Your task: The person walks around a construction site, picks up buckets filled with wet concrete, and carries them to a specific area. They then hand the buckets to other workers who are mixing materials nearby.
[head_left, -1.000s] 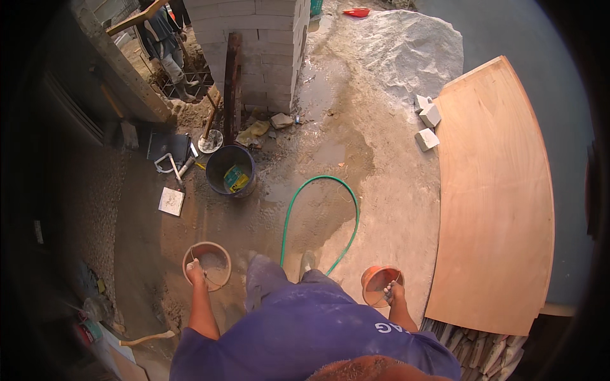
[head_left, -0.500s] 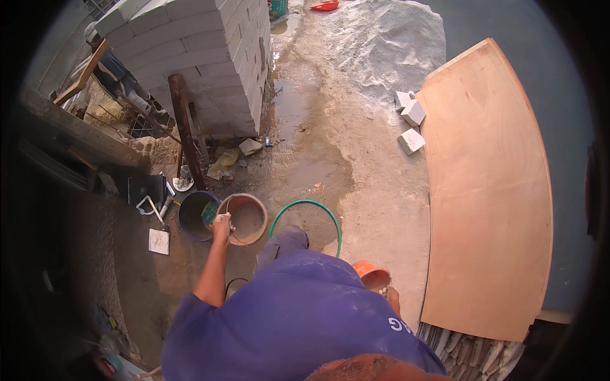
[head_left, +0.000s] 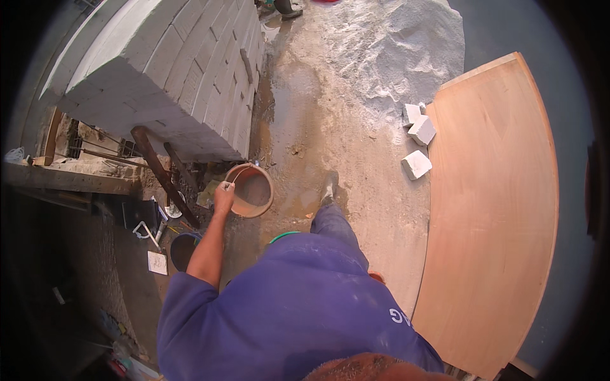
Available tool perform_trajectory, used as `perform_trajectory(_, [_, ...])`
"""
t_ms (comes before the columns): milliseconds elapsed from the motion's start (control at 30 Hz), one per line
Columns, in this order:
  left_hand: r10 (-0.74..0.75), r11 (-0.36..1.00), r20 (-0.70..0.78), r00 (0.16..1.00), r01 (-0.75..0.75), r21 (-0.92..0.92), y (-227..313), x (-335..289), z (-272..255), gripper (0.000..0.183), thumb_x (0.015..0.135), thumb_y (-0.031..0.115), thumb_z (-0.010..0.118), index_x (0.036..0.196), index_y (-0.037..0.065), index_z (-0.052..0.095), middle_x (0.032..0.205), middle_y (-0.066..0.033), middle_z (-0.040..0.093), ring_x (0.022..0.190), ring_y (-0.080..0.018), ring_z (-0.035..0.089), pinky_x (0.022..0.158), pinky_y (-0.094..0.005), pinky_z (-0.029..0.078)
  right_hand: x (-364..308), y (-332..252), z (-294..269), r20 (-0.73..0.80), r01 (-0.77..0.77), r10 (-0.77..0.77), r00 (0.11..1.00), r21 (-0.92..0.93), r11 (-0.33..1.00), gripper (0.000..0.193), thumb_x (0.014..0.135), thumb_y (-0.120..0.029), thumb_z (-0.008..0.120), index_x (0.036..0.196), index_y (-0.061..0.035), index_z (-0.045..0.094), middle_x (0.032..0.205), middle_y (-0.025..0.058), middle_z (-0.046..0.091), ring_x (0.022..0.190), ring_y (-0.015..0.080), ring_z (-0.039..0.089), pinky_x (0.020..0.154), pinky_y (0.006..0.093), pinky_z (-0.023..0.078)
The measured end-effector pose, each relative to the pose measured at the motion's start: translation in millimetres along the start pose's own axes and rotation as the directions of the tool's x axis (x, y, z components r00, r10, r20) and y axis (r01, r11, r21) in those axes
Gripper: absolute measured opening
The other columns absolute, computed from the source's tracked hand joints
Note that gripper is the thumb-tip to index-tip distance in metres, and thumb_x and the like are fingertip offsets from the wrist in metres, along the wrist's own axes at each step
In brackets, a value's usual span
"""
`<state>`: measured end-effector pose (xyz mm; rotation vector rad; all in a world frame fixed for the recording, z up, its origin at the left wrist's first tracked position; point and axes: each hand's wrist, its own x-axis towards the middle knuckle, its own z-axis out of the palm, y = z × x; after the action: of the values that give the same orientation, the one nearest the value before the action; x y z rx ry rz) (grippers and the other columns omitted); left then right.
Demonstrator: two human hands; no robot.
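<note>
My left hand (head_left: 223,195) is closed round the thin wire handle of a brownish-orange bucket (head_left: 265,204), out ahead of me to the left. Greyish material shows inside it. A narrow red-orange rim of another bucket (head_left: 377,277) peeks out at my right side; my body covers the rest of it, and my right hand is hidden too. A dark blue bucket (head_left: 183,249) stands beside my left forearm. Part of a green hoop or hose (head_left: 283,235) shows past my shirt front.
A tall stack of white blocks (head_left: 210,76) rises on the left, with a rusty post (head_left: 162,174) leaning by it. Wet ground (head_left: 295,120) runs ahead toward a pale sand heap (head_left: 406,51) and another person's boot (head_left: 288,9). Loose blocks (head_left: 416,164) lie beside plywood sheets (head_left: 489,209) on the right.
I have stepped forward, one foot now out ahead. The brownish-orange bucket has moved away from the dark blue one with my left hand. My right hand and the orange bucket have slipped mostly behind my body.
</note>
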<state>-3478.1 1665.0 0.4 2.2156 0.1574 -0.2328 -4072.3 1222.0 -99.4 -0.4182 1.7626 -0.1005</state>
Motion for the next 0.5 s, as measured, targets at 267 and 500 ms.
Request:
perform_trajectory(267, [-0.245, 0.969, -0.109, 0.963, 0.246, -0.004, 47, 102, 74, 0.022, 0.089, 0.02, 0.06, 0.087, -0.002, 0.062, 0.075, -0.0146, 0.063, 0.07, -0.0221, 0.06, 0.068, -0.0379, 0.045, -18, -331, 259, -0.045, 0.145, -0.155, 0.987, -0.186, 0.972, 0.023, 0.096, -0.027, 0.047, 0.079, -0.0119, 0.05, 0.061, -0.001, 0.043, 0.053, 0.0137, 0.047, 0.055, 0.0312, 0.043])
perform_trajectory(500, [-0.469, 0.866, -0.218, 0.856, 0.494, 0.08, 108, 203, 128, 0.022, 0.089, 0.019, 0.059, 0.087, -0.002, 0.063, 0.081, -0.0164, 0.065, 0.077, -0.0249, 0.063, 0.073, -0.0384, 0.047, -29, -606, 496, 0.171, 0.567, -0.543, 0.822, -0.155, 0.809, 0.007, 0.088, -0.016, 0.053, 0.089, -0.0101, 0.057, 0.06, -0.0025, 0.045, 0.048, 0.0105, 0.048, 0.047, 0.0265, 0.043])
